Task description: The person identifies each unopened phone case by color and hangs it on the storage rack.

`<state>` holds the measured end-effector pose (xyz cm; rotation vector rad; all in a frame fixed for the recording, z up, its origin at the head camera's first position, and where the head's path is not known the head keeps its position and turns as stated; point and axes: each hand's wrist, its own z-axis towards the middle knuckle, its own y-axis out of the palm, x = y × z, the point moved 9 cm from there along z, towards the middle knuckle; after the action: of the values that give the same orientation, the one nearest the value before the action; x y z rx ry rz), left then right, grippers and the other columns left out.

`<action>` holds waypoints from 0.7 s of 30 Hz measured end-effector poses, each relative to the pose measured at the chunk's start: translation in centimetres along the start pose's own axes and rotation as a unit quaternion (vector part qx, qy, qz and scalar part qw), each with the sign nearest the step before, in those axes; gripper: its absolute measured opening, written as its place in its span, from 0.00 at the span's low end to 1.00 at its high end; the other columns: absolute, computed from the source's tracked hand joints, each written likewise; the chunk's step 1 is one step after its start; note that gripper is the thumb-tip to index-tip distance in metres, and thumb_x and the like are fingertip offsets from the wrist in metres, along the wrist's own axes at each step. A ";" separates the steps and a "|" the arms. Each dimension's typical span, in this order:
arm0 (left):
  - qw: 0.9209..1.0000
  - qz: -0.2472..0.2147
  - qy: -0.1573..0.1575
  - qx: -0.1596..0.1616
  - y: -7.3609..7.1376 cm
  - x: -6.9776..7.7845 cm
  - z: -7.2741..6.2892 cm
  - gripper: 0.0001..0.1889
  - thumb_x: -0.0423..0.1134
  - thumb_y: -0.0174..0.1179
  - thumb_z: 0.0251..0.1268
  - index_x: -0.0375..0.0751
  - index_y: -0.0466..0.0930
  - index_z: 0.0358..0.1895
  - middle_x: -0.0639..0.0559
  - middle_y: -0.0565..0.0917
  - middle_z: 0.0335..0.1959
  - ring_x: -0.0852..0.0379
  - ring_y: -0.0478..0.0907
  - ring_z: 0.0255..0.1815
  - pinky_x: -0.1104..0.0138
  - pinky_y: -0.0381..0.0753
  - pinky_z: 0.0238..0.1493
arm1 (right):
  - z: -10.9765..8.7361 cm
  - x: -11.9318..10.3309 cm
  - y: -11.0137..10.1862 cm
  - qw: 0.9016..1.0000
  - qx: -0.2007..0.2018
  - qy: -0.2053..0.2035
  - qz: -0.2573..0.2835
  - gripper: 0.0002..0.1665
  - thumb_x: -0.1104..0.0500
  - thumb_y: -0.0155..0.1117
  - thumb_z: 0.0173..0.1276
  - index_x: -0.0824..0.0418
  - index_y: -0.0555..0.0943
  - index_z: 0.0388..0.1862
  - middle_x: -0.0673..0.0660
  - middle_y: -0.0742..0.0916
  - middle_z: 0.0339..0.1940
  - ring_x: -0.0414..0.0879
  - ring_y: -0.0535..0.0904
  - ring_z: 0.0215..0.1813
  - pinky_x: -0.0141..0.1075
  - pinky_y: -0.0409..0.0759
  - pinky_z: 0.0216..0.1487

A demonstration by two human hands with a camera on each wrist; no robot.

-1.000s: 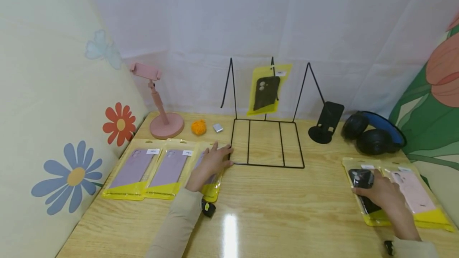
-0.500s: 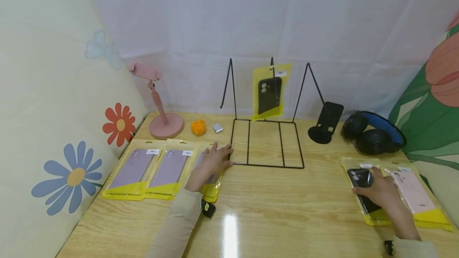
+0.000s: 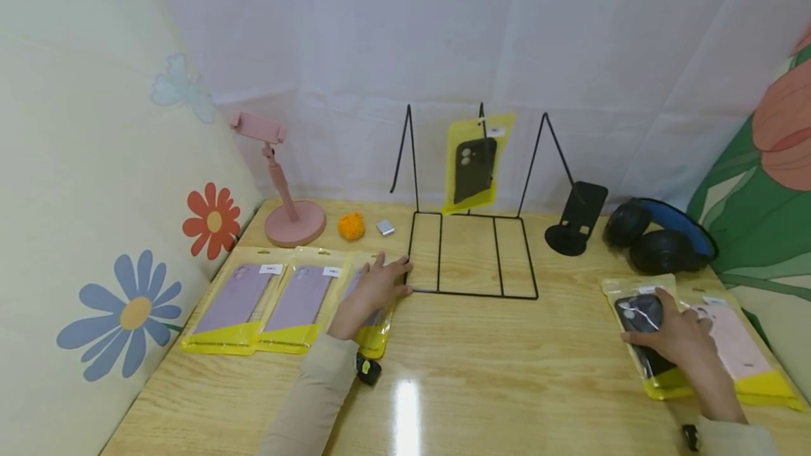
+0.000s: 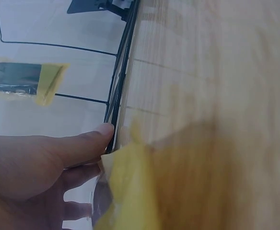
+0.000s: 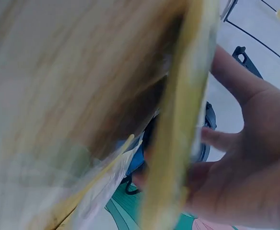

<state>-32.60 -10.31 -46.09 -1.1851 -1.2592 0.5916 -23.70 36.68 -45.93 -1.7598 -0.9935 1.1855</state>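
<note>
My left hand (image 3: pixel 374 287) grips the front left corner of a black wire display rack (image 3: pixel 469 293). In the left wrist view, its thumb (image 4: pixel 92 141) lies against the rack's wire. Partly under that hand lies a yellow-edged pouch (image 3: pixel 372 340) with a purple phone case. At the right, my right hand (image 3: pixel 687 340) holds a clear and yellow pouch with a black phone case (image 3: pixel 636 312), thumb on its left side and fingers on its right. The pouch edge (image 5: pixel 173 115) stands up blurred between thumb and fingers in the right wrist view.
Another pouched black case (image 3: pixel 475 167) hangs from the rack's middle hook. Two purple-case pouches (image 3: pixel 231 298) lie at left, a pink-case pouch (image 3: pixel 735 343) at right. Behind stand a pink phone stand (image 3: pixel 294 222), orange ball (image 3: pixel 350 226), silver block (image 3: pixel 385 227), black stand (image 3: pixel 583 210) and headphones (image 3: pixel 662 248).
The hanging pouch has swung slightly and now hangs nearly still. Under my right hand, the black-case pouch has shifted, its upper edge rising a little. My left hand has stayed put.
</note>
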 end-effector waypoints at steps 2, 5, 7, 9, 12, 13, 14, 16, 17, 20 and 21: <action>1.000 0.002 0.001 -0.001 0.1 0.0 -0.1 0.28 0.46 0.58 0.68 0.44 0.68 0.70 0.48 0.62 0.74 0.32 0.43 0.75 0.36 0.43 0.69 | -0.1 -0.4 -0.3 0.999 0.016 -0.029 0.002 0.74 0.34 0.73 0.49 0.68 0.38 0.75 0.93 0.61 0.50 0.85 0.62 0.50 0.68 0.68 0.45; 1.000 0.001 0.002 -0.002 0.1 0.1 -0.1 0.28 0.46 0.58 0.69 0.44 0.68 0.70 0.48 0.62 0.74 0.32 0.43 0.75 0.36 0.43 0.69 | -0.5 -1.3 -1.0 0.995 0.047 -0.088 0.012 0.59 0.48 0.72 0.58 0.70 0.47 0.75 0.91 0.66 0.53 0.79 0.70 0.47 0.63 0.72 0.41; 1.000 -0.002 0.003 -0.002 0.1 0.1 0.0 0.28 0.46 0.58 0.69 0.44 0.68 0.70 0.48 0.62 0.74 0.32 0.42 0.75 0.37 0.42 0.69 | -1.0 -2.1 -1.8 0.989 0.067 -0.126 0.026 0.48 0.58 0.70 0.60 0.72 0.57 0.72 0.87 0.70 0.55 0.78 0.71 0.49 0.62 0.73 0.42; 1.000 -0.004 0.002 -0.002 0.1 0.0 0.0 0.28 0.46 0.58 0.69 0.44 0.68 0.70 0.48 0.61 0.74 0.32 0.42 0.75 0.37 0.42 0.70 | -1.6 -3.0 -2.6 0.983 0.082 -0.159 0.046 0.38 0.65 0.69 0.60 0.71 0.66 0.68 0.82 0.78 0.46 0.70 0.76 0.39 0.53 0.76 0.35; 1.000 -0.002 0.000 -0.002 0.1 -0.1 0.1 0.28 0.47 0.58 0.69 0.44 0.67 0.70 0.48 0.61 0.74 0.32 0.42 0.75 0.37 0.42 0.70 | -2.4 -4.5 -3.4 0.974 0.088 -0.195 0.076 0.31 0.66 0.68 0.61 0.68 0.74 0.64 0.64 0.78 0.22 0.50 0.70 0.21 0.39 0.70 0.22; 1.000 -0.001 -0.001 -0.002 0.1 -0.1 0.1 0.28 0.47 0.58 0.69 0.44 0.67 0.70 0.48 0.61 0.74 0.32 0.42 0.75 0.37 0.42 0.70 | -2.7 -5.0 -3.5 0.972 0.082 -0.202 0.087 0.29 0.65 0.67 0.62 0.66 0.75 0.64 0.58 0.75 0.20 0.44 0.65 0.19 0.35 0.65 0.19; 1.000 -0.001 -0.001 -0.002 0.1 -0.1 0.1 0.28 0.47 0.58 0.69 0.44 0.67 0.70 0.48 0.61 0.74 0.33 0.42 0.75 0.37 0.41 0.70 | -2.9 -5.5 -3.6 0.970 0.078 -0.207 0.097 0.27 0.63 0.67 0.63 0.65 0.76 0.63 0.54 0.75 0.21 0.40 0.60 0.20 0.33 0.61 0.18; 1.000 0.000 -0.001 -0.002 0.1 -0.2 0.1 0.28 0.47 0.58 0.69 0.44 0.67 0.70 0.48 0.61 0.74 0.33 0.42 0.75 0.37 0.42 0.70 | -3.3 -6.6 -3.6 0.967 0.058 -0.214 0.123 0.25 0.60 0.67 0.65 0.63 0.78 0.61 0.53 0.74 0.23 0.39 0.59 0.19 0.33 0.61 0.18; 1.000 -0.001 0.000 -0.002 0.1 -0.1 0.1 0.28 0.47 0.58 0.69 0.44 0.67 0.70 0.48 0.61 0.74 0.32 0.42 0.75 0.37 0.42 0.70 | -3.5 -7.2 -3.6 0.965 0.048 -0.220 0.136 0.25 0.58 0.66 0.66 0.62 0.79 0.61 0.54 0.76 0.26 0.39 0.59 0.19 0.33 0.61 0.19; 1.000 -0.001 0.000 -0.003 0.1 -0.1 0.1 0.28 0.47 0.58 0.69 0.44 0.67 0.70 0.48 0.61 0.74 0.32 0.42 0.75 0.37 0.41 0.70 | -4.1 -9.3 -3.3 0.957 0.028 -0.235 0.165 0.23 0.54 0.67 0.66 0.59 0.81 0.59 0.57 0.81 0.37 0.39 0.63 0.22 0.34 0.64 0.22; 1.000 -0.002 0.000 -0.004 0.1 -0.1 0.1 0.28 0.47 0.58 0.69 0.44 0.67 0.70 0.48 0.61 0.74 0.32 0.42 0.75 0.37 0.42 0.70 | -4.3 -9.9 -3.2 0.956 0.025 -0.239 0.168 0.23 0.53 0.67 0.66 0.57 0.81 0.58 0.56 0.80 0.38 0.39 0.65 0.23 0.32 0.66 0.23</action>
<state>-32.67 -10.36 -46.26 -1.1889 -1.2642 0.5854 -22.73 28.19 -38.51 -1.6790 -0.9361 1.8998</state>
